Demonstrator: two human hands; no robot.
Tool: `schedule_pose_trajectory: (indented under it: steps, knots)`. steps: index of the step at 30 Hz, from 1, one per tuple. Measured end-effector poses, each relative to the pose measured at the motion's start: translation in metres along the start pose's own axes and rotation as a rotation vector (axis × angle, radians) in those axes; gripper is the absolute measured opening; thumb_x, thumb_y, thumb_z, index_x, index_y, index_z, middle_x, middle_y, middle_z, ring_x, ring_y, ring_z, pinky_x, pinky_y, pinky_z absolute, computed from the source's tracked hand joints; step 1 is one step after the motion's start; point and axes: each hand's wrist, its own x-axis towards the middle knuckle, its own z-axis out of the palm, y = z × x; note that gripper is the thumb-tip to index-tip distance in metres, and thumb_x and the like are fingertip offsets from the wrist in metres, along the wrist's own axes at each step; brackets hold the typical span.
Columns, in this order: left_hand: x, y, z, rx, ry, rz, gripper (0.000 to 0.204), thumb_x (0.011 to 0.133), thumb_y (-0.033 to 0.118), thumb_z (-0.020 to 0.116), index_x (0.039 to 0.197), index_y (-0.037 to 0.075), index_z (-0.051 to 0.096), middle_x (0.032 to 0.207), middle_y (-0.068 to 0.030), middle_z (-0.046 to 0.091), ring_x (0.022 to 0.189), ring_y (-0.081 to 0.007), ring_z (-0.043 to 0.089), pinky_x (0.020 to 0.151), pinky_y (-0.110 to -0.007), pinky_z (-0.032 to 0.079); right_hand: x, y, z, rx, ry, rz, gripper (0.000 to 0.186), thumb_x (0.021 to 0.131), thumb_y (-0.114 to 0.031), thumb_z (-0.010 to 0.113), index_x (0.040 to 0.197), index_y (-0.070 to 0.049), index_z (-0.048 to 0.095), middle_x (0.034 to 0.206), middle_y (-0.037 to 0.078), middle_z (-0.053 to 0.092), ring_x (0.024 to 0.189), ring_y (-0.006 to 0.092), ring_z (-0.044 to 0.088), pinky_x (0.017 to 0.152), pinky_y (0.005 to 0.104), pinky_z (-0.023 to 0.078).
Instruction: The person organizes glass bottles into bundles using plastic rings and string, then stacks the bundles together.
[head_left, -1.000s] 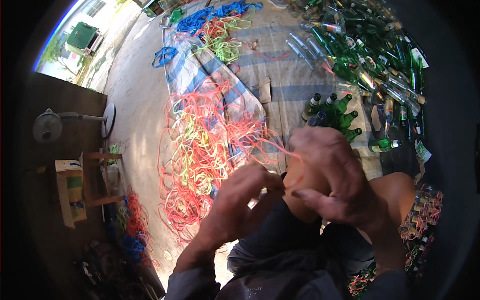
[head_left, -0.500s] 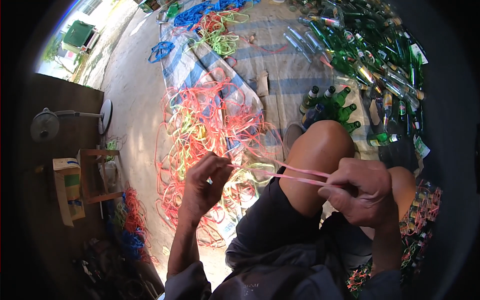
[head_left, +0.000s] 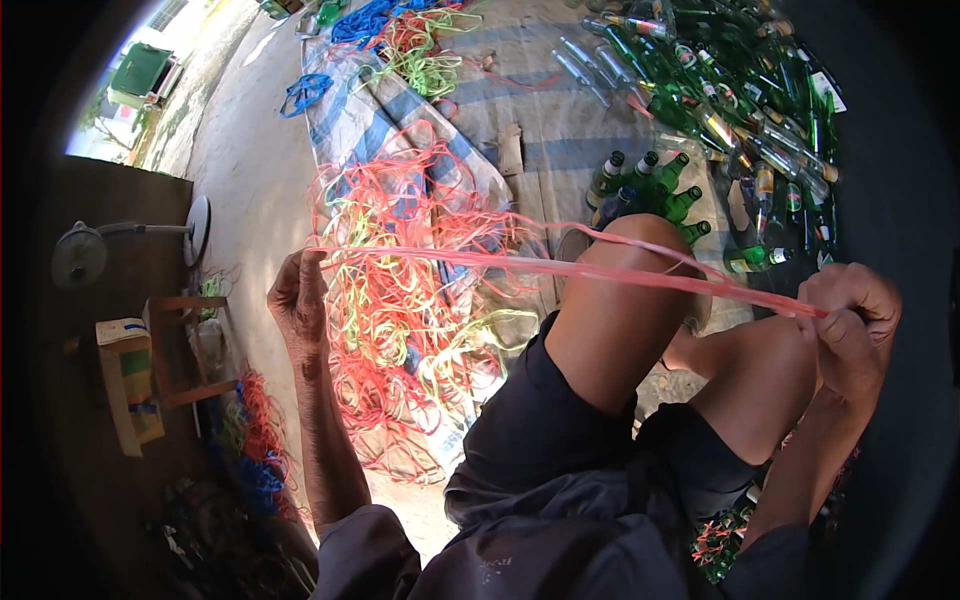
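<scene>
A pink plastic strap (head_left: 560, 266) is stretched in several strands across my knees, drawn out between my two hands. Its left end is pinched in my left hand (head_left: 300, 290), which is out over the floor beside the tangle. My right hand (head_left: 852, 318) grips the other end, beyond my right knee. A loose strand also runs over my left knee toward the right hand. Under the strap spreads a heap of tangled red and light-green plastic straps (head_left: 390, 330) on a blue-and-white striped sheet (head_left: 570, 152).
Several green bottles (head_left: 668, 185) stand just past my left knee; one lies on its side (head_left: 757, 259). A large pile of bottles (head_left: 740, 100) fills the far right. Blue strapping (head_left: 365, 25) lies at the far end. On the left are a standing fan (head_left: 197, 230) and a wooden frame (head_left: 160, 350).
My hands have moved far apart, left hand leftward and up, right hand rightward. The pink strap between them is now drawn out much longer.
</scene>
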Motion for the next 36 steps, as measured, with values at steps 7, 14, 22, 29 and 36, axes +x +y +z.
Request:
schedule_pose_trajectory:
  steps: [7, 14, 22, 29, 36]
  knots:
    - [0.004, -0.023, -0.004, -0.059, 0.08, -0.06, 0.027, 0.099, 0.029, 0.071, 0.102, 0.002, 0.075, 0.078, 0.0047, 0.06, 0.065, -0.0049, 0.047, 0.061, -0.023, 0.039, -0.007, 0.002, -0.038, 0.141, 0.107, 0.113, 0.036, 0.089, -0.023, 0.075, 0.072, -0.006, 0.048, 0.064, -0.001, 0.04, 0.055, 0.0077, 0.035, 0.052, 0.0232, 0.035]
    - [0.015, -0.043, -0.015, -0.184, 0.165, -0.085, 0.025, 0.101, 0.024, 0.069, 0.104, 0.001, 0.075, 0.074, 0.0053, 0.055, 0.063, -0.0044, 0.044, 0.058, -0.022, 0.038, -0.036, 0.002, -0.094, 0.168, 0.141, 0.115, 0.039, 0.094, -0.029, 0.074, 0.077, -0.01, 0.045, 0.065, -0.005, 0.034, 0.055, 0.0052, 0.03, 0.051, 0.0218, 0.033]
    - [0.018, -0.052, -0.021, -0.238, 0.24, -0.178, 0.021, 0.103, 0.021, 0.065, 0.098, 0.001, 0.072, 0.071, 0.0046, 0.054, 0.058, -0.0041, 0.04, 0.055, -0.023, 0.037, -0.078, 0.0, -0.139, 0.116, 0.224, 0.138, 0.041, 0.092, -0.032, 0.078, 0.079, -0.012, 0.045, 0.066, -0.006, 0.034, 0.054, 0.0043, 0.027, 0.05, 0.0212, 0.031]
    - [0.022, -0.058, -0.027, -0.322, 0.318, -0.278, 0.017, 0.102, 0.018, 0.066, 0.093, 0.003, 0.068, 0.07, 0.0039, 0.053, 0.055, -0.0039, 0.036, 0.052, -0.022, 0.033, -0.101, -0.005, -0.18, -0.025, 0.186, 0.221, 0.04, 0.094, -0.032, 0.077, 0.08, -0.011, 0.046, 0.069, -0.006, 0.033, 0.057, 0.0047, 0.028, 0.054, 0.0214, 0.031]
    - [0.019, -0.068, -0.03, -0.35, 0.287, -0.282, 0.02, 0.103, 0.02, 0.065, 0.091, 0.004, 0.067, 0.07, 0.0044, 0.051, 0.055, -0.0045, 0.036, 0.051, -0.022, 0.032, -0.11, -0.002, -0.205, -0.23, 0.225, 0.299, 0.035, 0.096, -0.03, 0.074, 0.08, -0.011, 0.049, 0.072, -0.005, 0.033, 0.06, 0.0057, 0.03, 0.059, 0.0222, 0.032]
